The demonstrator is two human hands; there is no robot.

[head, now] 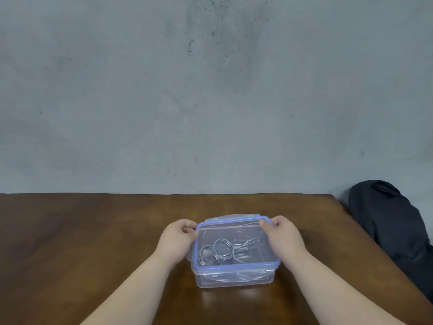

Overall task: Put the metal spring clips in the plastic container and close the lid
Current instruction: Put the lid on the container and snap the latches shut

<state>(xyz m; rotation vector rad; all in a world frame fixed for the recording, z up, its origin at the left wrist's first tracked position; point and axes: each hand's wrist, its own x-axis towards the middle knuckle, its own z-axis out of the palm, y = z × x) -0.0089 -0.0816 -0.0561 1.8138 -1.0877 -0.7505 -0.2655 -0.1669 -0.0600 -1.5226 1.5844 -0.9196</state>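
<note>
A clear plastic container (234,279) stands on the brown wooden table, near its front middle. Its clear lid (234,233) with a blue seal rim lies on top of it. Through the lid I see several metal spring clips (220,252) with round wire rings lying inside. My left hand (178,240) grips the lid's left edge at the far corner, fingers curled over the side flap. My right hand (282,238) holds the lid's right edge at the far corner, thumb on top. The front latch flap is folded down against the container wall.
The wooden table (93,242) runs back to a grey concrete wall (210,90). A dark bag or cloth bundle (393,226) sits off the table's right edge.
</note>
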